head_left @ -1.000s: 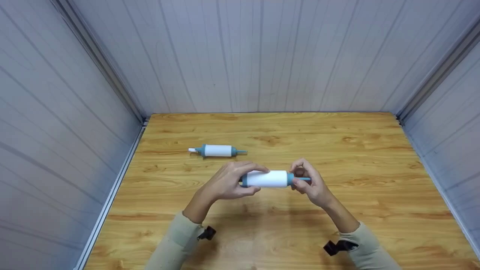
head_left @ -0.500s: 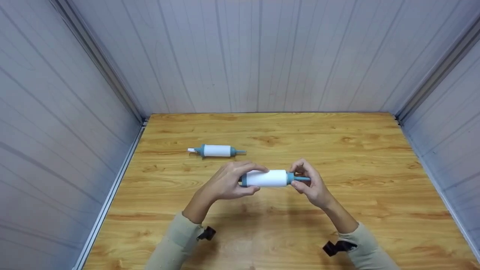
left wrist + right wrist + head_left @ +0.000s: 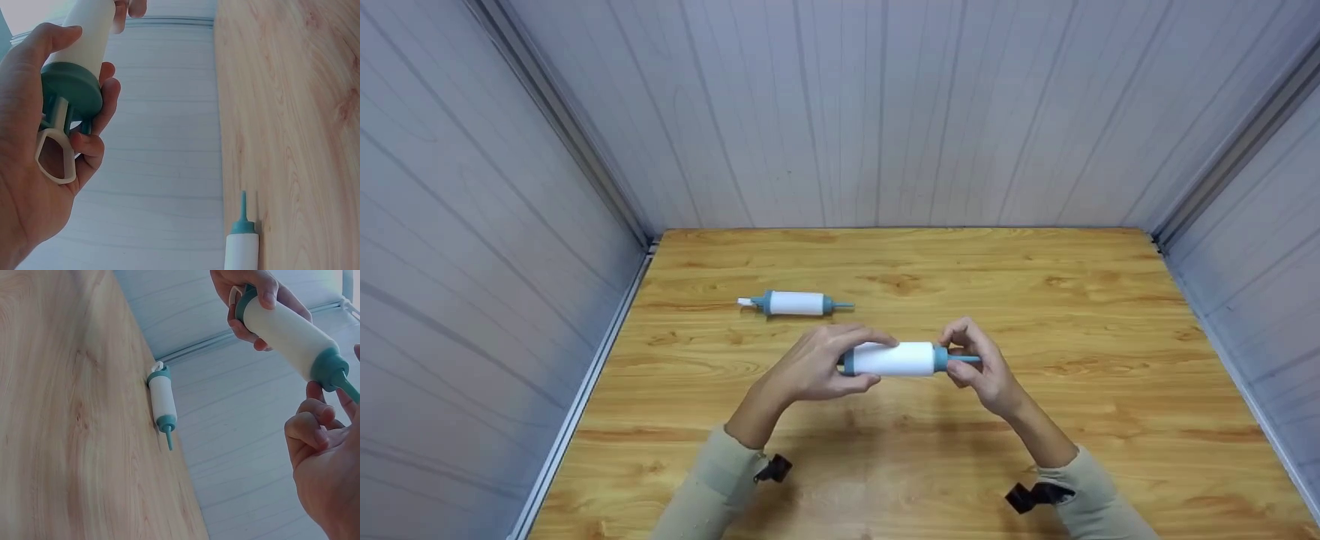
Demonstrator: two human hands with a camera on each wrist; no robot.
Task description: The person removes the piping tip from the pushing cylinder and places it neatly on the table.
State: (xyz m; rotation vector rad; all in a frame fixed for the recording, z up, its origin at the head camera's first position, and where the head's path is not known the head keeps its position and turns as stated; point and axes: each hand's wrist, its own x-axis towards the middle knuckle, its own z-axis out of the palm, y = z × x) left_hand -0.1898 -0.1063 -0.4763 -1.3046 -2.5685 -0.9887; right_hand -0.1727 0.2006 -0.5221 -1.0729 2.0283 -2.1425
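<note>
Hands (image 3: 814,367) (image 3: 986,381) gripping a white tube (image 3: 900,359) at both ends, second tube (image 3: 797,303) beyond, tabletop (image 3: 1125,360) stretching right toward wall (image 3: 1256,232)

The work surface is a wood-grain tabletop (image 3: 1110,300) in yellow-brown, extending under and around the left hand (image 3: 829,364) and right hand (image 3: 986,371); its grain runs mainly side to side. Beyond both hands, a pale grey back wall (image 3: 840,112) with darker vertical streaks rises from the far edge. To the left of the left hand stands a matching left wall (image 3: 472,262); to the right of the right hand, a matching right wall (image 3: 1260,225). A left corner post (image 3: 562,120) and right corner post (image 3: 1237,148) mark the wall junctions. A metal edge strip (image 3: 583,397) borders the tabletop left of the left hand. Lighting is diffuse; soft shadows and a pale sheen lie on the near side of the hands.
</note>
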